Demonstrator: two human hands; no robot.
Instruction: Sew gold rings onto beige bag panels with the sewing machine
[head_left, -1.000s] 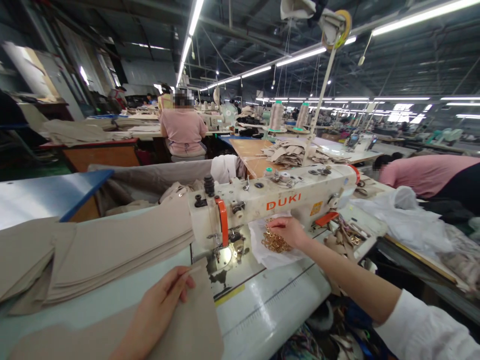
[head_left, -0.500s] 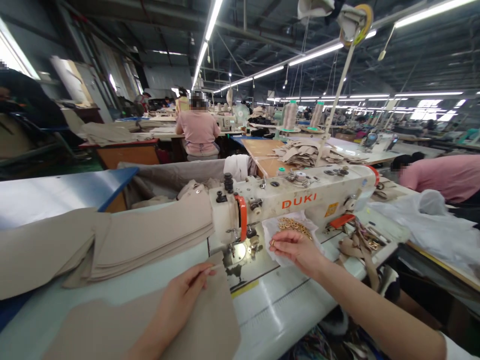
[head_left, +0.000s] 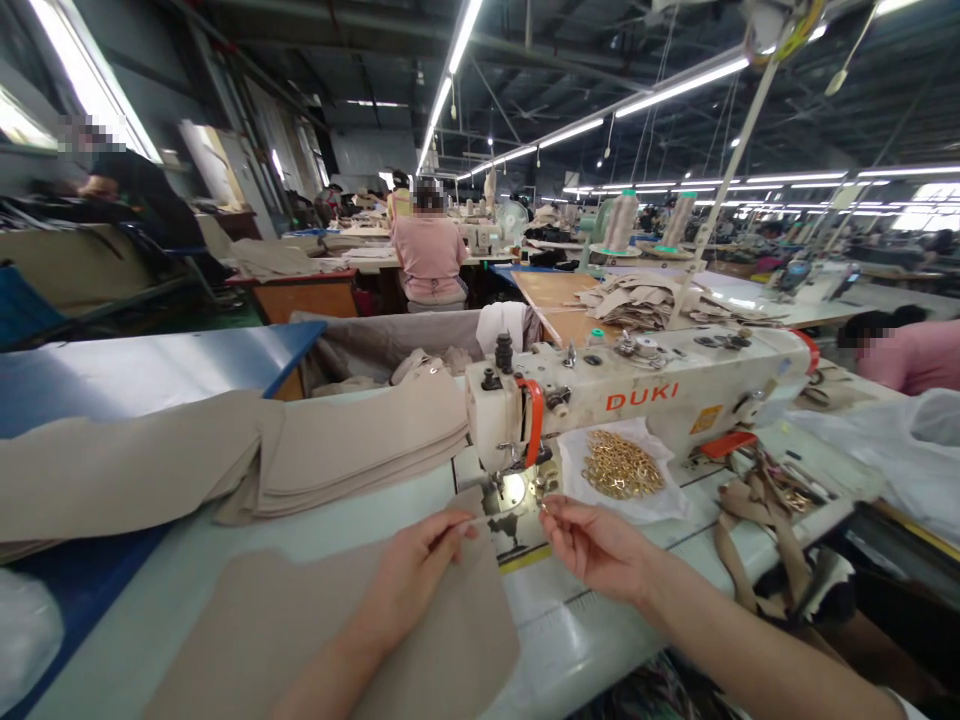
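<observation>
Moved closer, right hand (head_left: 600,552) pinches metal fitting (head_left: 543,508), left hand (head_left: 412,575) a pale strip (head_left: 491,518), beside machine (head_left: 577,398) lettered DUKI

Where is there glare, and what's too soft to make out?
In the head view, the upper-left window is blown out and the blue-edged table shines; same view, a bright glow lies under the sewing machine; same view, the tiny piece in the right hand is too soft to name.

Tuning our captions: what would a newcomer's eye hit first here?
Likely the heap of golden pieces on a white sheet beside the sewing machine lettered DUKI in orange. In front, the right hand pinches a small shiny piece; the left hand holds a thin strip over a beige panel.
</observation>
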